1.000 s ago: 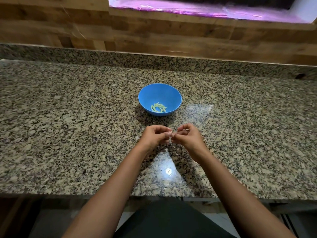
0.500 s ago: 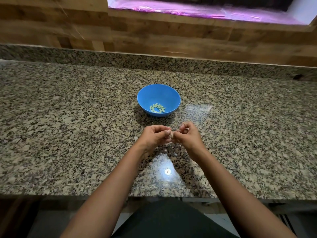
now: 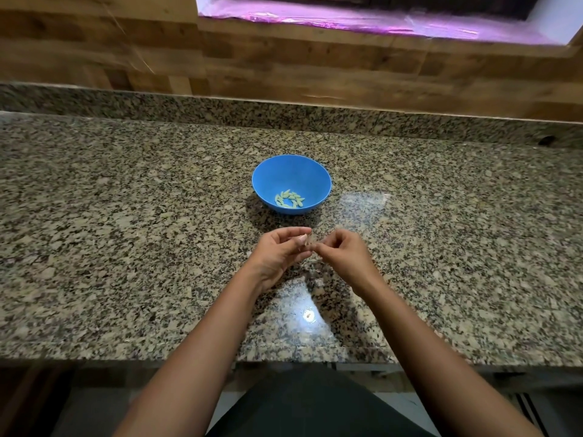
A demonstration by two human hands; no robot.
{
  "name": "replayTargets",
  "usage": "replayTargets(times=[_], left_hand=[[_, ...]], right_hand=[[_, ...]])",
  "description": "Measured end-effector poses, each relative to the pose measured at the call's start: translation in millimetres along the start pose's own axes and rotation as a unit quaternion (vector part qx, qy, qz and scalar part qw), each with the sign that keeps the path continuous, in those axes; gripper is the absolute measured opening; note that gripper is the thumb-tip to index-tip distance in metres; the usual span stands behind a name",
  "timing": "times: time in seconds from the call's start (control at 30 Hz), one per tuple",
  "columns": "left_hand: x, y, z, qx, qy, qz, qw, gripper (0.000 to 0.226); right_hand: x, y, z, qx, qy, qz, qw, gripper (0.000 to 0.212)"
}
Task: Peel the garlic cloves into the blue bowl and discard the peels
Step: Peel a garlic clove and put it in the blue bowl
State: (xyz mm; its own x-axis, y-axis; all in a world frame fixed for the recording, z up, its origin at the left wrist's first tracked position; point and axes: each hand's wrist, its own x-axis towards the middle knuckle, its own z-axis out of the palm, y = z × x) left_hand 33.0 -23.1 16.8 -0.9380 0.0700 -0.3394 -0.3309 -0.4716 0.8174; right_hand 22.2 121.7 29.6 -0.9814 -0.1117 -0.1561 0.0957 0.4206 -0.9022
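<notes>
I see the garlic clove as a small pale piece held just in front of the blue bowl, on the side nearer me, above the granite counter. My left hand has it: the palm is turned up and partly toward the right, the fingers curl loosely over the top, and the thumb comes up from below so the clove sits pinched near the fingertips. My right hand is just beside it, back of the hand up, knuckles bent, with thumb and forefinger drawn together at the clove's near end; the tips are blurred, and I cannot tell whether they pinch skin or the clove itself. The two hands meet fingertip to fingertip, clear of the counter.

Both forearms run up from the counter's near edge and converge in a narrow V toward the bowl, wrists fairly straight.

The bowl stands upright on the counter, beyond the hands, with a small heap of peeled cloves lying at its bottom.

Behind the bowl, a granite upstand meets a wooden wall.
</notes>
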Motion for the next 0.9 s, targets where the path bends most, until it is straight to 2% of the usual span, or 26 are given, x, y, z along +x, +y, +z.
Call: replayTargets(times=[0.13,0.3,0.43,0.63,0.9], left_hand=[[-3.4,-0.1,-0.5,0.022,-0.008,0.016,1.000,0.022],[-3.0,-0.5,-4.1,0.093,0.039,0.037,0.994,0.021],[-2.2,-0.7,-6.3,0.117,0.041,0.055,0.991,0.022],[1.5,-2.1,-2.1,0.140,0.046,0.089,0.985,0.026],[18.6,-6.3,6.4,0.172,0.045,0.087,0.980,0.022]], right_hand=[[4.0,0.0,-0.9,0.065,-0.008,0.009,0.998,0.020],[4.6,1.0,-2.7,-0.026,0.005,-0.014,1.000,0.014],[4.8,1.2,-2.3,0.012,-0.016,-0.004,1.000,0.004],[3.8,-2.2,-4.6,0.075,-0.059,0.031,0.995,0.007],[14.5,13.0,-17.2,0.182,0.013,0.114,0.977,0.005]])
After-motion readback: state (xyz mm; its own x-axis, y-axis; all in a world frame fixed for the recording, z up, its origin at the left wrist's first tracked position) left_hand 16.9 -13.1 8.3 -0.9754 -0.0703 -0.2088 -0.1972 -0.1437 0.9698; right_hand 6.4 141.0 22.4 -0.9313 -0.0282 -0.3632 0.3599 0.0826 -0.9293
